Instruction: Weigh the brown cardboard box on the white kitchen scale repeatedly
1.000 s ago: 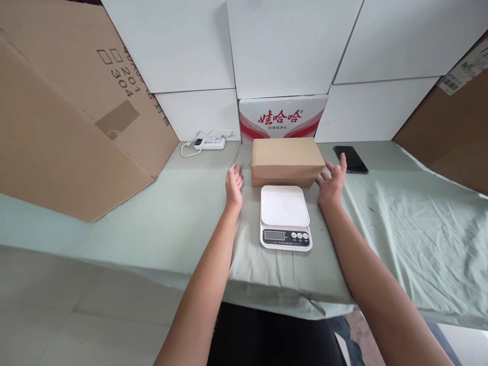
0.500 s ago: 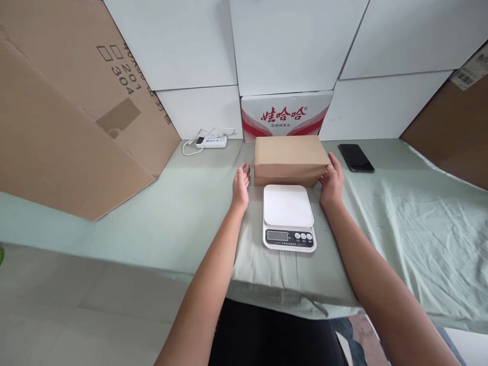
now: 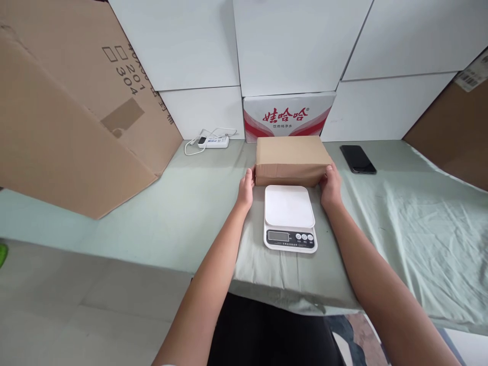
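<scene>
A closed brown cardboard box [image 3: 293, 151] lies flat on the cloth-covered table, right behind a white digital kitchen scale [image 3: 290, 207]. My left hand [image 3: 246, 189] presses against the box's left side, its fingers partly hidden behind the near corner. At the opposite end, my right hand [image 3: 331, 187] grips the right side with the thumb at the front corner. Between my forearms sits the scale, its platform bare and its display showing no digits I can read.
Behind the box stands a white and red carton [image 3: 287, 114] against white panels. A black phone [image 3: 357, 159] lies to the right. A white power strip with a cable [image 3: 213, 142] is at the back left. Large cardboard sheets [image 3: 76, 112] flank the table [image 3: 152, 223].
My left hand has moved right, from a small gap to contact with the box's left side. The right hand has settled closer around its end. The box and scale stay in place.
</scene>
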`<state>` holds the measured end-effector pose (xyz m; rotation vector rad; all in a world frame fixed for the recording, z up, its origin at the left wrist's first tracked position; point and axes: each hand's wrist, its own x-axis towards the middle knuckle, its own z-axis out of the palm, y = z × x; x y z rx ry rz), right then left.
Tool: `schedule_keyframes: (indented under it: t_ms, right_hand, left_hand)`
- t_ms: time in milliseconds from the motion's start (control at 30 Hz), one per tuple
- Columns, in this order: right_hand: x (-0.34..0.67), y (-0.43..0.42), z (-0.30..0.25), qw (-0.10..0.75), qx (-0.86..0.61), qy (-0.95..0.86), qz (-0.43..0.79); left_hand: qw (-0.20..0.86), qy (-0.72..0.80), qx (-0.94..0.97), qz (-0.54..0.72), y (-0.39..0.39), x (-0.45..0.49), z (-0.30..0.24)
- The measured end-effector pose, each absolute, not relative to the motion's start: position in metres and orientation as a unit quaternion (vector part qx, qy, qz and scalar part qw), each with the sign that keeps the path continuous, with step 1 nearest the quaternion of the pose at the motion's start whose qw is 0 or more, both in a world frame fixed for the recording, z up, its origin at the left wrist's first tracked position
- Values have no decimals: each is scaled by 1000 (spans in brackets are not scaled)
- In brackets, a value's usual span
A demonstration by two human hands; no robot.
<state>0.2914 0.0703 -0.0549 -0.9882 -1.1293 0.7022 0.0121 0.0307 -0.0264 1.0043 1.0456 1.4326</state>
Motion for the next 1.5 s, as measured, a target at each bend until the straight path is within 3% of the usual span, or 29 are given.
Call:
schedule_keyframes:
  t_ms: [500,833,1500]
  right_hand:
    - [278,21,-21,660,-430,-577,214]
    - [292,-60,-46,662,-445,-566,210]
    - [292,-66,-44,659,-461,-571,166]
  left_hand:
    - [392,376,509,668,1,2,-29]
    - [416,371,529,640,-88,-4,-36]
    - [400,417,484,658,-95,-2,-37]
